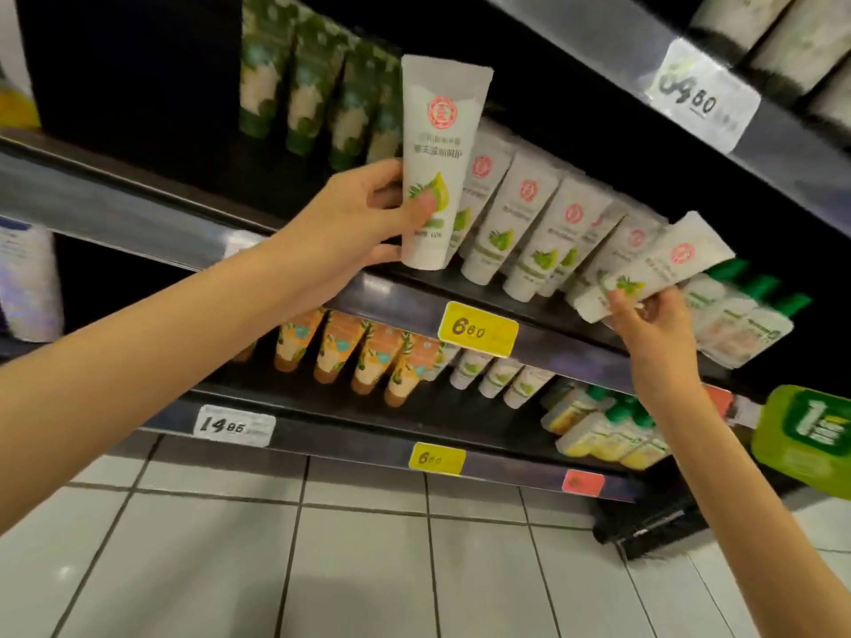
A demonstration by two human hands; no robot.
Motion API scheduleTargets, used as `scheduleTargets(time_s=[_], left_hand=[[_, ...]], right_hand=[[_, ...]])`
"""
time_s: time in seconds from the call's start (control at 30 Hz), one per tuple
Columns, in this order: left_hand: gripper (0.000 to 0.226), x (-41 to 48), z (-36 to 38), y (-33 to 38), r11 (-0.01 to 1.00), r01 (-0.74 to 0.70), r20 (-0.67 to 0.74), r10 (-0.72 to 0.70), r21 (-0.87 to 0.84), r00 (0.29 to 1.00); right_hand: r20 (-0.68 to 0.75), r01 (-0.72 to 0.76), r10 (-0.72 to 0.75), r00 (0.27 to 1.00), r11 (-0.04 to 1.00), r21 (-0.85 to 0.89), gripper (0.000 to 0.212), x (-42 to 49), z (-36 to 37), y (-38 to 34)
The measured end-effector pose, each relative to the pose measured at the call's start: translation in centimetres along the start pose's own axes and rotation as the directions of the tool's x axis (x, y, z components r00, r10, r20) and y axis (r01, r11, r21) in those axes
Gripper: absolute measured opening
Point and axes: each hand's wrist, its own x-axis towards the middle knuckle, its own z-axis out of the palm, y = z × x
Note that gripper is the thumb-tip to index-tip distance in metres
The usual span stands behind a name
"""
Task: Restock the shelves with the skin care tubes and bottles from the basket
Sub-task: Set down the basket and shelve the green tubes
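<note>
My left hand [364, 218] grips a white tube [437, 145] with a red seal and a green leaf print, upright, cap down, in front of the middle shelf [396, 297]. At the right end of a row of the same white tubes [529, 223] standing on that shelf, my right hand [654, 324] holds a second white tube [663, 264], tilted. The basket is not in view.
Green-and-white tubes [313, 85] stand left on the same shelf, green-capped bottles [737, 315] at its right. The shelf below carries orange tubes [340, 347], small white tubes and yellow bottles. Yellow price tags [476, 329] line the shelf edges. A green sign [806, 435] juts out at right. White floor tiles lie below.
</note>
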Motion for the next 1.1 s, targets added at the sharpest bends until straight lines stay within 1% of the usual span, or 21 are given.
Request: scheduleTargets(time_s=[0.1,0.2,0.33,0.43,0.53,0.6,0.63,0.7,0.73,0.77,0.8,0.83,0.87,0.9,0.93,1.03,1.1], left_hand=[[0.026,0.4,0.9,-1.1,0.999,0.027,0.039,-0.029,0.041,0.999],[0.027,0.8,1.6,-1.7,0.996,0.064,0.067,-0.068,0.059,0.995],[0.024,1.5,2.4,-2.2,0.993,0.117,0.047,-0.118,0.025,0.992],[0.025,2.1,3.2,-2.2,0.991,0.136,0.05,-0.136,0.01,0.989],[0.032,2.3,4.1,-2.3,0.989,0.144,0.074,-0.146,0.031,0.986],[0.032,2.3,4.7,-2.4,0.988,0.151,0.103,-0.153,0.028,0.983],[0.032,2.2,5.0,-2.5,0.988,0.155,0.114,-0.157,0.025,0.981],[0.032,2.0,5.7,-2.6,0.987,0.158,0.114,-0.161,0.037,0.98],[0.032,1.9,6.0,-2.8,0.987,0.154,0.101,-0.159,0.054,0.982],[0.032,1.8,6.3,-2.9,0.986,0.146,0.085,-0.153,0.074,0.985],[0.032,1.6,6.6,-3.1,0.986,0.14,0.078,-0.147,0.09,0.986],[0.031,1.3,7.1,-3.3,0.986,0.137,0.087,-0.145,0.095,0.986],[0.03,1.0,7.5,-3.5,0.986,0.138,0.108,-0.148,0.093,0.983],[0.03,0.7,8.0,-3.7,0.986,0.14,0.131,-0.151,0.091,0.98],[0.03,0.4,8.4,-3.9,0.986,0.143,0.145,-0.155,0.09,0.977],[0.033,0.4,8.9,-4.0,0.981,0.173,0.175,-0.187,0.093,0.967],[0.031,0.7,8.9,-3.6,0.974,0.199,0.211,-0.217,0.105,0.953]], right_hand=[[0.081,-0.026,0.03,0.996,0.999,-0.042,0.028,0.8,0.9,1.1],[0.111,0.01,-0.003,0.994,0.998,-0.068,0.02,1.2,1.8,1.4],[0.088,0.028,-0.018,0.996,0.993,-0.119,0.027,2.0,2.5,1.6],[0.084,0.024,-0.014,0.996,0.993,-0.112,0.028,2.3,2.8,1.8],[0.091,-0.006,0.016,0.996,0.995,-0.104,0.027,2.5,2.6,2.1],[0.1,-0.043,0.052,0.994,0.995,-0.09,0.03,2.5,2.7,2.1],[0.077,-0.066,0.072,0.994,0.994,-0.085,0.034,2.3,2.7,2.0],[-0.059,-0.079,0.073,0.996,0.992,-0.095,0.041,1.0,2.5,1.4],[-0.114,-0.034,0.023,0.993,0.995,-0.091,0.044,0.0,2.3,0.9],[-0.112,0.04,-0.048,0.993,0.997,-0.073,0.045,-1.4,2.3,0.2],[-0.054,0.109,-0.111,0.992,0.993,-0.043,0.047,-2.8,2.5,-0.6],[0.034,0.159,-0.159,0.987,0.987,-0.011,0.048,-4.2,2.8,-1.3],[0.114,0.187,-0.188,0.976,0.982,0.016,0.049,-5.3,3.3,-1.9],[0.153,0.197,-0.2,0.968,0.98,0.039,0.048,-6.1,3.8,-2.3],[0.151,0.193,-0.199,0.968,0.98,0.054,0.045,-6.4,4.1,-2.5],[0.077,0.15,-0.156,0.985,0.986,0.076,0.037,-6.0,3.7,-2.2],[-0.032,0.096,-0.093,0.995,0.991,0.097,0.036,-4.9,2.4,-1.1]])
